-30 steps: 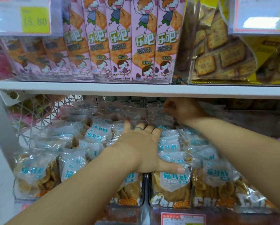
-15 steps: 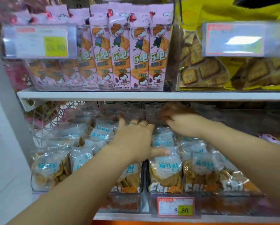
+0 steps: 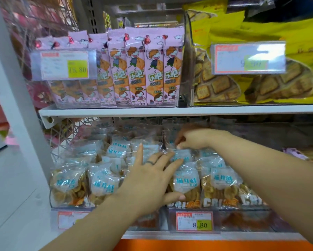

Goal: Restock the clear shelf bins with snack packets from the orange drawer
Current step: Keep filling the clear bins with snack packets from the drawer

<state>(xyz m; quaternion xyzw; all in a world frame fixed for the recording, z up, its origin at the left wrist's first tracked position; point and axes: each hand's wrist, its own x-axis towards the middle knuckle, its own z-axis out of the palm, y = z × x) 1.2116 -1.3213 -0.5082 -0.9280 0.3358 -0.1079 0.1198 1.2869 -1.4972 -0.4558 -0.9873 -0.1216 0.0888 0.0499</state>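
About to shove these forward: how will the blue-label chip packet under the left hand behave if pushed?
Probably floppy and slippery: the packet is glossy clear film, crinkled beside the left hand. Likely light and fragile, since thin chip rounds show inside. Packed neighbours may resist sliding.

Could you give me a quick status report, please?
Left hand open, flat on front snack packets. Right hand pinching rear packet. Bins look full; nothing blocking.

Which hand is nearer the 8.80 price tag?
Left. The left hand rests on snack packets just above the 8.80 price tag; the right hand is farther up, toward the back.
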